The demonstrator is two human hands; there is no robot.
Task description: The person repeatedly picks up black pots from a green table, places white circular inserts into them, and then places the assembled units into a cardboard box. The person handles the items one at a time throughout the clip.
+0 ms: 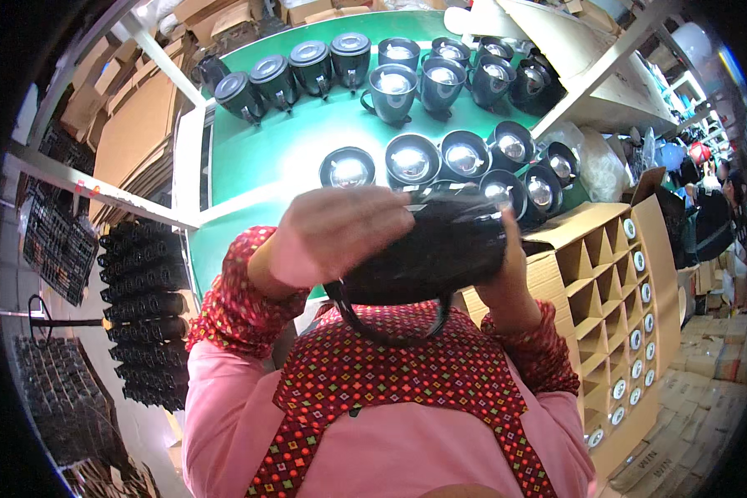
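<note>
A shiny black mug [436, 253] is held up on its side in front of my chest, its handle hanging toward me. My right hand [506, 270] grips one end, thumb along the top edge. At the other end lies my left hand [340, 232], its fingers stretched flat across the mug and slightly smeared by motion. I cannot tell how firmly it touches. Just beyond my hands, several open black mugs [412, 159] stand on the green table [261, 158].
Black mugs with lids [310, 56] line the table's far left, with more open mugs [393, 87] at far right. To my right stands a cardboard box [593, 257] with dividers and several round-ended items. Stacked black items [145, 311] are at left. White frame posts [162, 62] flank the table.
</note>
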